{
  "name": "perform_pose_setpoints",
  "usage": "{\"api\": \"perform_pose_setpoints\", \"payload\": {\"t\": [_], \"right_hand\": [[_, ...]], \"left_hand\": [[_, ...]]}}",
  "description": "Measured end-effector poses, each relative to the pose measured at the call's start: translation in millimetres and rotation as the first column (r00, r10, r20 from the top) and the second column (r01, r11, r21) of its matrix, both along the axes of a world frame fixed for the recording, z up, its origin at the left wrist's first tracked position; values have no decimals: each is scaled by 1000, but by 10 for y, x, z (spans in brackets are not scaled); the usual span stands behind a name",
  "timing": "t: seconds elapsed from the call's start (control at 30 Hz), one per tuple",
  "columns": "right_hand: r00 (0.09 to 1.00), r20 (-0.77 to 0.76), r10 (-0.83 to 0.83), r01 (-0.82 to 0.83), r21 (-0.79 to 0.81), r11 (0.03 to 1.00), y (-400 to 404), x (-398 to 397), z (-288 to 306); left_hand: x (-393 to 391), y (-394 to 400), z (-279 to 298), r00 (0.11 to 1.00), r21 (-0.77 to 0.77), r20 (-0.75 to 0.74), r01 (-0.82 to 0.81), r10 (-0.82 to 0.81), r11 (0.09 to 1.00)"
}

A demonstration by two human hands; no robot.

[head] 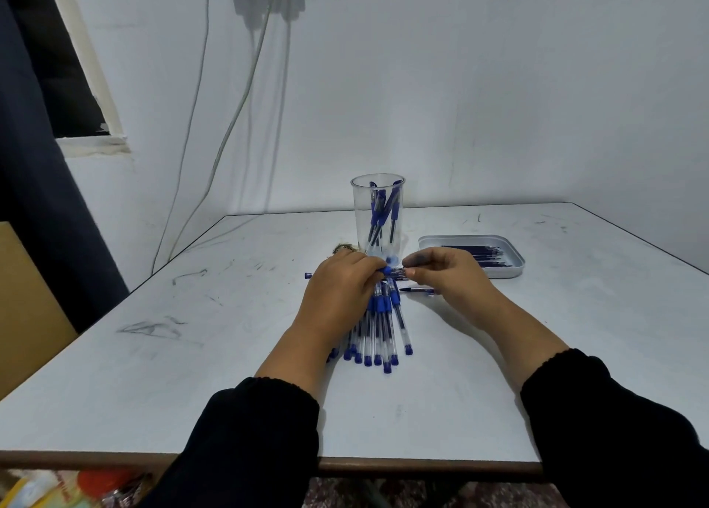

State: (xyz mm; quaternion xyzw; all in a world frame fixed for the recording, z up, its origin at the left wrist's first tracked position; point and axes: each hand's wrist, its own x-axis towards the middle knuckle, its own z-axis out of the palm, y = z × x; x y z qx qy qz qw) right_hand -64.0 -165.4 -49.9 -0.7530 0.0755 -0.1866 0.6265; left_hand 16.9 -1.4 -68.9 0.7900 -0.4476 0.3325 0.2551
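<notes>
Held one pen (394, 273) crosswise between the two hands, above the middle of the table (192, 354) — long axis left to right, about parallel to the near edge. Gripped it at the blue end with the curled fingers of the left hand (339, 292), and pinched the dark end between thumb and forefinger of the right hand (447, 273); equally near for either hand. Saw under it a pile of pens (378, 327) lying the other way, from near edge toward far edge, partly hidden by the left wrist. Noted just behind the hands, toward the far edge, a clear cup (378, 215) with a few pens standing inside. Judged the coming move as a push or pull along that left-right axis — then a turn to upright for the cup. Noted also a thin loose refill (418, 290) beside the right hand and a shallow tray (514, 265) with more refills toward the right edge.
</notes>
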Motion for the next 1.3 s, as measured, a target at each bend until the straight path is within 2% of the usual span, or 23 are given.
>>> {"api": "perform_pose_setpoints", "payload": {"t": [0.07,0.2,0.43,0.77,0.9,1.0,1.17,1.3], "right_hand": [[999,11,-46,46,-59,997,-73,12,8],[991,-29,-133,119,-293,949,-239,45,-23],[976,-129,-174,58,-620,782,-213,5,-139],[972,-163,-168,-3,-726,687,-224,57,-151],[970,-144,-195,38,-704,710,-232,11,-150],[983,-53,-174,90,-688,720,-227,-4,-129],[977,178,-113,207,-702,681,-165,34,-89],[972,224,-66,214,-741,637,-125,69,-129]], "left_hand": [[10,2,-1,1000,-12,-7,-27,26,1000],[24,7,-1,998,-37,-21,-61,60,997],[10,9,5,997,-22,-28,-73,73,997],[1,2,6,997,-7,-22,-78,78,997],[2,2,6,997,-8,-24,-73,73,997],[6,5,1,998,-7,-22,-64,64,998],[18,-13,-17,1000,15,-9,-21,21,1000],[47,-29,-44,1000,30,10,3,-3,1000]]}}
